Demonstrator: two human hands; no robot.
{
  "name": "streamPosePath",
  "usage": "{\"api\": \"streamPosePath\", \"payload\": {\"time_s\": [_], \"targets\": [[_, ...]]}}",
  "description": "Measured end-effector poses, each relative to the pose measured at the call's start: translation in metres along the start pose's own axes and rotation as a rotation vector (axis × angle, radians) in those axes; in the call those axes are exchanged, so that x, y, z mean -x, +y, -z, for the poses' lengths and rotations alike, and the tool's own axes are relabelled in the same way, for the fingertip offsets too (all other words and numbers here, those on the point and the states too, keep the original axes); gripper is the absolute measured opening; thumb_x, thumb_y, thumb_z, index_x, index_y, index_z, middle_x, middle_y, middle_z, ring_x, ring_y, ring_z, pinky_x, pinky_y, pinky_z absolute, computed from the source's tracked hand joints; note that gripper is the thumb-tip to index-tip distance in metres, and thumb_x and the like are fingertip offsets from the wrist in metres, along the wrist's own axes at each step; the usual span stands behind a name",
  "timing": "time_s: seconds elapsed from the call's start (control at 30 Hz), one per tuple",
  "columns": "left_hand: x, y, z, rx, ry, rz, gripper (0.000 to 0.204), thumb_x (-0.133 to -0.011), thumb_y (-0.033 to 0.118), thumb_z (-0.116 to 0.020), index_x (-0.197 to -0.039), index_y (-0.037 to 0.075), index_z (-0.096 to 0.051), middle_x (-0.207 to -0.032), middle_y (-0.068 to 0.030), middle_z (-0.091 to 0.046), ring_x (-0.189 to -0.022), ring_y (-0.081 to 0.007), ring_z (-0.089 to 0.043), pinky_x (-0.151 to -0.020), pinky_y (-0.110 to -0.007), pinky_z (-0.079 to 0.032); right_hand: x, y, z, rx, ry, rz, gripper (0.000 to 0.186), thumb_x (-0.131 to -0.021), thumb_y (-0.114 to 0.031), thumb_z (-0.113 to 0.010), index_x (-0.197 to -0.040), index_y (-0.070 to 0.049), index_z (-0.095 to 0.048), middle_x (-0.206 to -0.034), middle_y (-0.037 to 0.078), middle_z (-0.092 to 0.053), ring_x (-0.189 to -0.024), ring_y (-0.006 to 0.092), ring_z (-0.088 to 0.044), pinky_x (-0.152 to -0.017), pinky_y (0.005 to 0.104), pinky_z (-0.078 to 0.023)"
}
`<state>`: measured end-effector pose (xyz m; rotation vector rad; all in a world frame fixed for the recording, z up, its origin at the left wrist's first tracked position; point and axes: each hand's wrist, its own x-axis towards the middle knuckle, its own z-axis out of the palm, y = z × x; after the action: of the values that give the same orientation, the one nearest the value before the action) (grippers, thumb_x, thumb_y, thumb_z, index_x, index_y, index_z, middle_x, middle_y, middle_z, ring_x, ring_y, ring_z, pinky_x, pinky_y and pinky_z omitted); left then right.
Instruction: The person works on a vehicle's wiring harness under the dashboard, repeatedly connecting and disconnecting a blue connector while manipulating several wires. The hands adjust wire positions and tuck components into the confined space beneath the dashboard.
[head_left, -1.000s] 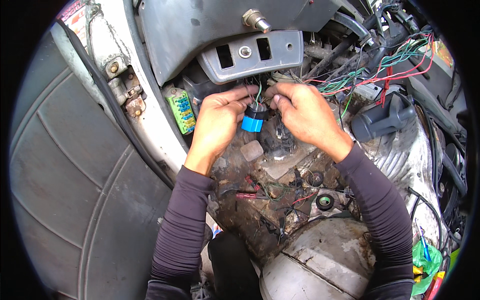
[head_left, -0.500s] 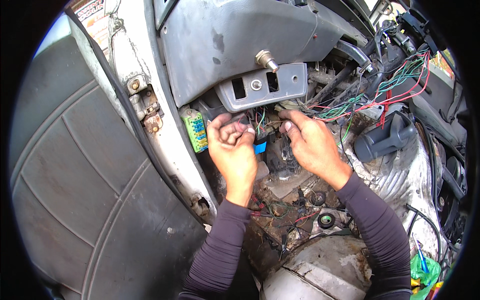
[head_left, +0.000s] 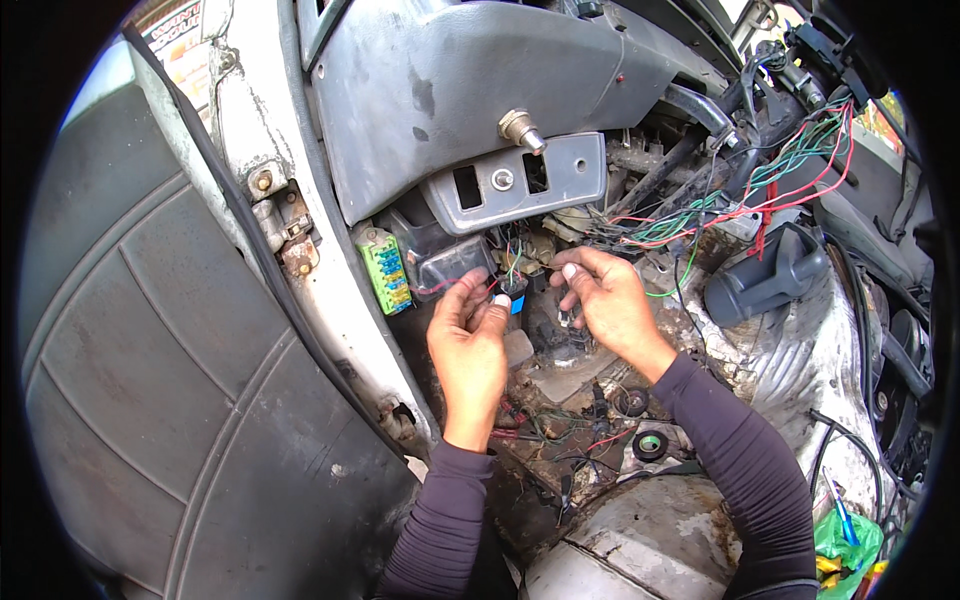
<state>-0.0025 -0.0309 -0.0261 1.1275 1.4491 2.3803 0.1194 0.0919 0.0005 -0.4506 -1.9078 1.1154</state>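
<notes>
My left hand (head_left: 468, 350) is closed, thumb and fingers pinching a thin red wire (head_left: 432, 289) below the dashboard. Just past its fingertips hangs a small black block with a blue side (head_left: 517, 301), with thin wires running into its top. My right hand (head_left: 618, 310) is a short way to the right, thumb against the curled fingers beside the wire tangle (head_left: 545, 240); what it pinches, if anything, is too small to make out. Left of my hands is a green fuse box (head_left: 385, 275) with coloured fuses, beside a dark plastic cover (head_left: 450, 264).
Above sits a grey switch panel (head_left: 555, 190) under the dashboard (head_left: 430, 100). Loose red and green wires (head_left: 740, 205) stretch to the right, over a dark plastic shroud (head_left: 770, 275). A tape roll (head_left: 650, 444) and wire scraps lie on the floor. The door (head_left: 190, 380) stands at left.
My left hand has moved down and its fingers have turned, uncovering the dark cover, the red wire and the blue-sided block. My right hand has shifted slightly down and left.
</notes>
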Motion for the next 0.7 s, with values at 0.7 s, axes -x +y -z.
{"api": "streamPosePath", "payload": {"time_s": [0.7], "targets": [[-0.010,-0.018,-0.036,0.546,-0.007,0.240,0.031,-0.106,0.012,-0.056,-0.132,-0.005,-0.053,-0.112,-0.0135,-0.070,-0.094,-0.0169,-0.068,-0.074,-0.030,-0.057,-0.024,0.037,-0.026,-0.351,-0.090,-0.226,0.024,-0.096,0.000,-0.058,-0.111,-0.008,-0.075,-0.081,0.001,-0.072,-0.060,0.0094,-0.064,-0.046,0.0247,-0.051]]}}
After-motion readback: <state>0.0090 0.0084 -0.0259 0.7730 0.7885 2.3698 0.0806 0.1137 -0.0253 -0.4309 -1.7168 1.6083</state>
